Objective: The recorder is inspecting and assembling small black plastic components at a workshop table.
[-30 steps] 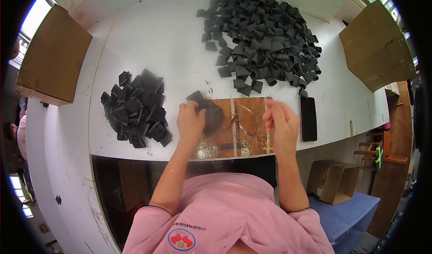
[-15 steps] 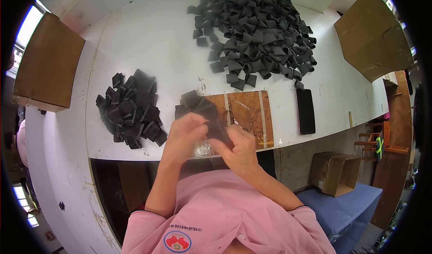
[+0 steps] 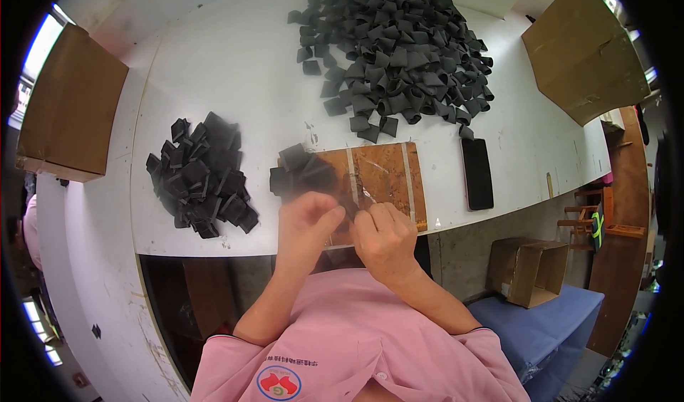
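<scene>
My hands are close together over the near edge of a brown wooden board (image 3: 388, 170) on the table. My right hand (image 3: 388, 242), knuckles up, is closed on a small black fabric piece (image 3: 348, 204), mostly hidden by the fingers. On its other side my left hand (image 3: 306, 224) is closed in a pinch, thumb and forefinger at the piece's edge. Just beyond the left hand, several flat black fabric pieces (image 3: 303, 170) lie over the board's left end. A blurred haze covers that part of the view.
A heap of flat black pieces (image 3: 199, 178) lies left. A larger pile of black fabric loops (image 3: 399, 53) spreads across the back. A phone (image 3: 477, 174) lies right of the board. Cardboard boxes stand at the left (image 3: 75, 103) and right (image 3: 584, 53); another box (image 3: 527, 272) sits on a blue-covered surface (image 3: 548, 331).
My right hand has turned from thumb-up to knuckles-up, its fingers curling over the black piece. Less of that piece shows now. My left hand has shifted slightly toward the right.
</scene>
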`<state>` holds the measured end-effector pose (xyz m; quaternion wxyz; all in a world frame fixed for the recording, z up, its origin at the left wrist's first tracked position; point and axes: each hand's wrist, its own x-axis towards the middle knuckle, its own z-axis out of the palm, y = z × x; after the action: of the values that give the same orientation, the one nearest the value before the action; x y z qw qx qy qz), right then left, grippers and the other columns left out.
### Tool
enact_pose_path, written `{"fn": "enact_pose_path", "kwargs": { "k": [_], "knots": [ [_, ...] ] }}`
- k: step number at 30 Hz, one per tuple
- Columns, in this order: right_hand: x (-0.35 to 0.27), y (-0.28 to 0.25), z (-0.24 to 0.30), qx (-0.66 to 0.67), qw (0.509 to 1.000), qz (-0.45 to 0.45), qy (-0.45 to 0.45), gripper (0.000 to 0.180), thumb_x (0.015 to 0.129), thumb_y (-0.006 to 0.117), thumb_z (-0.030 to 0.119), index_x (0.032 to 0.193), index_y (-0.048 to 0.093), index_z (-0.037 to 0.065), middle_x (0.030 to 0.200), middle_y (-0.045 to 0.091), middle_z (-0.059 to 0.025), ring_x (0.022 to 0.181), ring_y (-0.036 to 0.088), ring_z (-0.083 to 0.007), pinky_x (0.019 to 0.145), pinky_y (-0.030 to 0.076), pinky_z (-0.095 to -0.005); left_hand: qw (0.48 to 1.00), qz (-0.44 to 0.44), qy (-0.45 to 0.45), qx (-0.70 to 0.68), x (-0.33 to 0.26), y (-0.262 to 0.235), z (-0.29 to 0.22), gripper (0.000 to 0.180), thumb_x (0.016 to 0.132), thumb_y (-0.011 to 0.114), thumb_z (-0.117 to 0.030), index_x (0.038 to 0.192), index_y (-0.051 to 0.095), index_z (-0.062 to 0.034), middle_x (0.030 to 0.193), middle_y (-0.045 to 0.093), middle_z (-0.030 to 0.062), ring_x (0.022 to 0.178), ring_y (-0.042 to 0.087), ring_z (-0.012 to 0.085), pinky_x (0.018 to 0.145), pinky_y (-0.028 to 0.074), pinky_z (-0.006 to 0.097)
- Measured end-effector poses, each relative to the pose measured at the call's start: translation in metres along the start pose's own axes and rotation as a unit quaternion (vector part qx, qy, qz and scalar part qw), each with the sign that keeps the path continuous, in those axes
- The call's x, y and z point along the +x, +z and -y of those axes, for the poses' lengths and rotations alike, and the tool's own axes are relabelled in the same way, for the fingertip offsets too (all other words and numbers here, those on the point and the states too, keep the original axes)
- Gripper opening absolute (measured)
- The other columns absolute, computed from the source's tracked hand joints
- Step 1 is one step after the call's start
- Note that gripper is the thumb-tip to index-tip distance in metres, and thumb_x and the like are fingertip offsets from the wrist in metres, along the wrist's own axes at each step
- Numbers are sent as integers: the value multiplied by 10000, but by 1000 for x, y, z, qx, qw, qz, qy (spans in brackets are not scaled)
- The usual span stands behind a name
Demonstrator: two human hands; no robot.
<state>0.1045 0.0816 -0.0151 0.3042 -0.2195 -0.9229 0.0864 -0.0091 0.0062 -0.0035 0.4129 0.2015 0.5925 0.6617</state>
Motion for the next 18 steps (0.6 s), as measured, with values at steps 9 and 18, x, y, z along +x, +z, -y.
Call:
{"fn": "enact_pose_path", "kwargs": {
  "k": [9, 18],
  "knots": [
    [3, -13, -3, 353, 915, 34, 193, 177, 680, 656, 125, 796, 559, 32, 708, 497, -73, 592, 523, -216, 485, 425, -304, 969, 52, 135, 201, -4, 3, 5, 13, 788, 547, 13, 789, 544, 1, 671, 546, -18, 590, 482, 24, 521, 409, 166],
    [5, 7, -6, 178, 972, -62, 143, 86, 697, 590, 7, 780, 571, 16, 712, 500, -88, 585, 520, -195, 498, 427, -290, 992, -66, -24, -105, 0, 18, 6, 115, 756, 557, 51, 862, 537, 14, 657, 570, 47, 415, 394, 19, 385, 300, 146]
  ]
}}
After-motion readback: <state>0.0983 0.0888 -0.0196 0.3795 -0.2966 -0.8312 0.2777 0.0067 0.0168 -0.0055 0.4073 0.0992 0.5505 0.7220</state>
